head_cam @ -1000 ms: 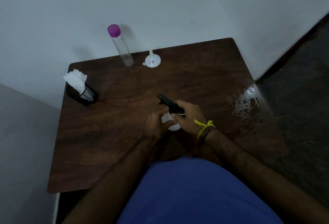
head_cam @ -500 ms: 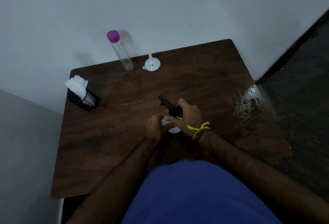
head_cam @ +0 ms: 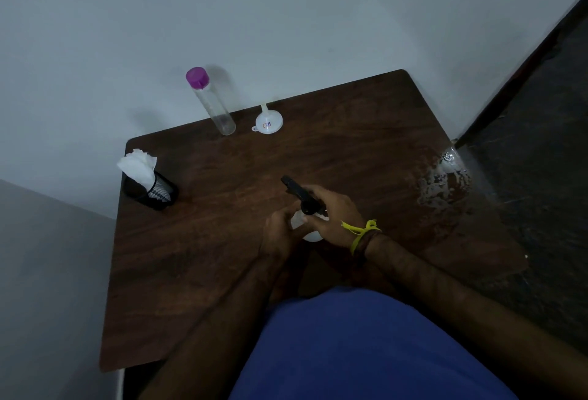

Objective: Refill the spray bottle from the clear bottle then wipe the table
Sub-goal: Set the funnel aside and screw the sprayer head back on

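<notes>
Your right hand [head_cam: 337, 218] wraps its grip around the black spray head [head_cam: 302, 196] of the spray bottle [head_cam: 310, 231], fingers curled over the top where the head meets the white body. Your left hand [head_cam: 280, 234] grips the body from the left side, fingers curled round it, so both hands hold the bottle upright near the middle of the table [head_cam: 222, 256], just in front of you. The nozzle points away to the far left. A yellow band [head_cam: 361, 231] sits on your right wrist.

Farther out, the clear bottle [head_cam: 211, 103] with its purple cap [head_cam: 197, 78] on stands at the far edge against the wall. Just to its right a white funnel [head_cam: 267, 121] lies on the table. At the far left corner a black mesh cup [head_cam: 152, 191] holds white tissue [head_cam: 136, 165]. A wet patch [head_cam: 445, 188] glistens at the right edge, well apart from your hands.
</notes>
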